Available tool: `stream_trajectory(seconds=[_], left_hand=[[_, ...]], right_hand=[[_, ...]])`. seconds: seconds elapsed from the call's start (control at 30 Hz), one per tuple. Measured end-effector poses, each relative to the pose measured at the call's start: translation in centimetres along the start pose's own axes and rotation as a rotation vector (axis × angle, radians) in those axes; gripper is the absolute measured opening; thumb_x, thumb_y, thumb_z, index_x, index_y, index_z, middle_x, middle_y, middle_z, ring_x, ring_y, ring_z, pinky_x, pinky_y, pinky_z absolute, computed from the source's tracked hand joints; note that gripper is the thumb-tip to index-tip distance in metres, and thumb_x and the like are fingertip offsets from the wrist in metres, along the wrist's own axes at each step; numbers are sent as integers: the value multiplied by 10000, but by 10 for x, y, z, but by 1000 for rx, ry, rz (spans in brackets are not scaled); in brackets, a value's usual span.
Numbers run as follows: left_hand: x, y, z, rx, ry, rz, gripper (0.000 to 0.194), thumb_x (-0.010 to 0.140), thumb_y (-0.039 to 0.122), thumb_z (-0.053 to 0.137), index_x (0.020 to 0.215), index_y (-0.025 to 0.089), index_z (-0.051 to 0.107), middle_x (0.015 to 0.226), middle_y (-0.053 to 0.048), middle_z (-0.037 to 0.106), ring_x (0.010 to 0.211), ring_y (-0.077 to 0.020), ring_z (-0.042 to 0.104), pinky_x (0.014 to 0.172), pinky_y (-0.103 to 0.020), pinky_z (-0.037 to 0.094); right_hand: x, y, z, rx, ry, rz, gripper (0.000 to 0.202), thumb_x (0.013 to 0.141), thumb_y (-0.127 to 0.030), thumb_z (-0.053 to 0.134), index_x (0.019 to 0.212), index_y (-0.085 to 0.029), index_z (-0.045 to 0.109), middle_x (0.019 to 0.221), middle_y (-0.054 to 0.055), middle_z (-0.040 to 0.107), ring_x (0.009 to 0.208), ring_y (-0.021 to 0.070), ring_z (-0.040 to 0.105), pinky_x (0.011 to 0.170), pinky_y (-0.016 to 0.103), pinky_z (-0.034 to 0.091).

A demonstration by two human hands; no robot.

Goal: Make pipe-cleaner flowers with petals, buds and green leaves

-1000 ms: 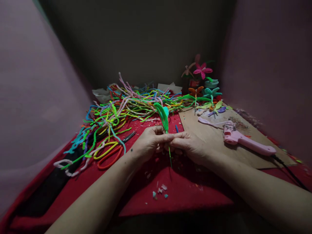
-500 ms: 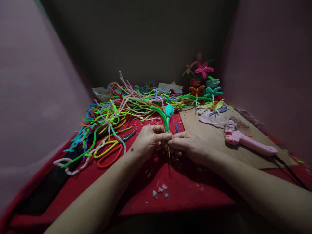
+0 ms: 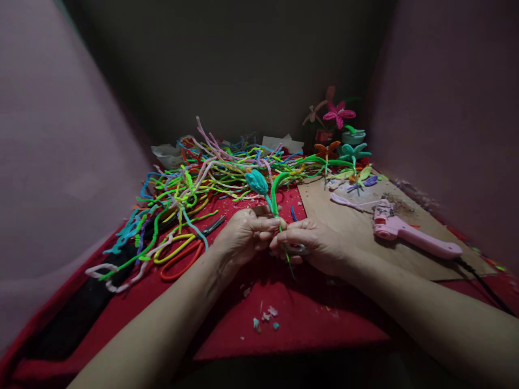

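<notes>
Between the thumb and fingers of my left hand (image 3: 253, 229) is a pipe-cleaner flower (image 3: 257, 182), pinched by its stem. Its teal bud leans left, and a curled green leaf (image 3: 275, 192) rises beside it. The thin green stem (image 3: 289, 263) pokes out below my fingers. My right hand (image 3: 312, 240) is closed against the stem just under the left fingertips. A pale ring, apparently a roll of tape (image 3: 298, 249), shows within its curled fingers, which partly cover it.
A heap of colourful pipe cleaners (image 3: 227, 167) spreads behind and left. Scissors (image 3: 182, 254) lie left of my hands on the red cloth (image 3: 292, 335). A pink glue gun (image 3: 413, 232) rests on a brown board (image 3: 340, 227) at right, near finished flowers (image 3: 352, 153).
The flower has turned in my fingers: the bud swung from right of the leaf to its left. The stem's lower end tilted right. The pale ring in my right hand now shows more.
</notes>
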State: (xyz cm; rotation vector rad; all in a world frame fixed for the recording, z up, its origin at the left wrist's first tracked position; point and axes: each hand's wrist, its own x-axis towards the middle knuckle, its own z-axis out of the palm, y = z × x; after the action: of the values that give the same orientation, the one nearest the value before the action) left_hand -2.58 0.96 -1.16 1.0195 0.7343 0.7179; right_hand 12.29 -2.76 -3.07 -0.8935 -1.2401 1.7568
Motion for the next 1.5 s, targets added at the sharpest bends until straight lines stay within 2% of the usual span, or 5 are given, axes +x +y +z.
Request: stream_trajectory(seconds=[0.17, 0.5, 0.67, 1.13, 1.5], left_hand=[[-3, 2, 1, 16, -88, 3, 189, 668, 266, 664, 773, 125, 595, 414, 70, 404, 368, -61, 403, 422, -205, 352], [-4, -4, 8, 251, 103, 55, 214, 653, 268, 696, 677, 131, 532, 540, 24, 547, 441, -68, 487, 437, -184, 336], [-6, 2, 7, 237, 99, 22, 221, 641, 264, 697, 616, 123, 528, 472, 26, 520, 389, -73, 484, 398, -179, 338], [-5, 0, 1, -75, -249, 19, 290, 680, 243, 668, 928, 108, 602, 371, 89, 398, 304, -72, 398, 393, -239, 454], [-2, -2, 4, 166, 26, 17, 255, 661, 310, 703, 746, 141, 533, 567, 27, 543, 445, -54, 484, 425, -159, 315]], right_hand=[[0, 5, -2, 8, -51, -70, 156, 711, -253, 556, 695, -139, 661, 597, 3, 527, 494, 70, 347, 451, 223, 233], [3, 7, -7, -181, 37, -69, 150, 718, -239, 542, 644, -144, 631, 540, -19, 500, 457, 67, 370, 446, 222, 264], [3, 5, -6, -99, -37, -38, 299, 744, -410, 587, 669, -126, 645, 592, 11, 556, 467, 62, 405, 435, 206, 290], [-1, -1, -4, 61, -263, -30, 240, 746, -303, 588, 783, -98, 708, 673, 68, 645, 504, 85, 468, 434, 209, 285], [2, 3, -8, -174, 45, -147, 233, 756, -287, 523, 583, -138, 570, 513, -45, 389, 468, 59, 282, 451, 226, 197]])
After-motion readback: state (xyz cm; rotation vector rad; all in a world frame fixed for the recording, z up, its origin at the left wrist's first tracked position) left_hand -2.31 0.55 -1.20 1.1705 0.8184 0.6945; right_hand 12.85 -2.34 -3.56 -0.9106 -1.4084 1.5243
